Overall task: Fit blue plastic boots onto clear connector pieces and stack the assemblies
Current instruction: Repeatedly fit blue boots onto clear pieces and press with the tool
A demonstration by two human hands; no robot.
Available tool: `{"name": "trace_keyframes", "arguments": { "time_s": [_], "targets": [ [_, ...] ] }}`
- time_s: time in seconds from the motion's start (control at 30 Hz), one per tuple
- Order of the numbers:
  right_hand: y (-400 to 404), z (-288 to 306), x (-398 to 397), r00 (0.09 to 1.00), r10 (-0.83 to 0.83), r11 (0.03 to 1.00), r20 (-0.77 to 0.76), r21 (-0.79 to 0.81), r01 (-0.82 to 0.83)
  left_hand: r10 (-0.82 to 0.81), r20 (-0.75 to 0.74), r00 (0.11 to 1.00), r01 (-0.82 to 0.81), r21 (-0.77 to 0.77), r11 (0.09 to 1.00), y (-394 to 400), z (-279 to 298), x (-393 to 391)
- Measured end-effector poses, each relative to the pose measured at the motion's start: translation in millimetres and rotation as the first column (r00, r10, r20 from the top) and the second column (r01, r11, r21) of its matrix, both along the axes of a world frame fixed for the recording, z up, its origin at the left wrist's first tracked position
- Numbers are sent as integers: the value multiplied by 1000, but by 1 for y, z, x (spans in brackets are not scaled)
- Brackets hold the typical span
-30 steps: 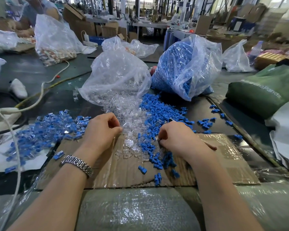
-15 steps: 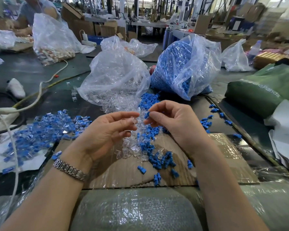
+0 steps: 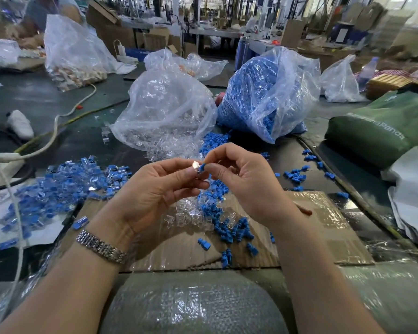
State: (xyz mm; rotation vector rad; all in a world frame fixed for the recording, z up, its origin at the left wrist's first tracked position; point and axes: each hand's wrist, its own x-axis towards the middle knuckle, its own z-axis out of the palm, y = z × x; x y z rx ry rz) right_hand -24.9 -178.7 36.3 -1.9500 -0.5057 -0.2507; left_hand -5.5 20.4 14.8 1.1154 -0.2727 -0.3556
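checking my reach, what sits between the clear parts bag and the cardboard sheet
In the head view, spilled clear connectors and blue boots lie between clear bag and cardboard.

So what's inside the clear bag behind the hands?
The clear bag holds clear connector pieces, spilling out at its mouth. How deep they go is hidden by crumpled plastic.

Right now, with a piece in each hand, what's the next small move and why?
Probably push the blue boot in the right hand onto the clear connector pinched by the left hand: the two pieces meet tip to tip, not visibly seated.
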Motion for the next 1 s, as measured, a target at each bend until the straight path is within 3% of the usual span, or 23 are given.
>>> {"name": "trace_keyframes", "arguments": {
  "time_s": [0.5,0.6,0.63,0.7,0.77,0.8,0.87,1.0],
  "targets": [
    [1,1,-1,1000,14,997,-18,-71,-15,157,69,985,-165,121,979,-7,5,-9],
    [-11,3,2,986,-153,983,-63,-112,145,163,54,985,-168,93,981,-6,5,-8],
    [-19,2,5,956,-287,936,-66,-231,265,168,38,985,-170,76,982,-5,5,-7],
    [-33,-1,9,841,-529,722,-117,-582,373,178,8,984,-178,52,983,-4,4,-5],
    [-42,-6,10,730,-661,509,-175,-819,265,184,-7,983,-184,45,982,-2,3,-2],
    [-44,-8,12,711,-680,447,-180,-870,208,188,-12,982,-187,40,981,-1,2,0],
    [-47,-12,15,723,-669,417,-170,-892,175,196,-21,980,-195,29,980,0,2,2],
    [-47,-14,18,765,-627,453,-149,-869,202,214,-34,976,-213,13,977,1,0,3]
  ]
}}
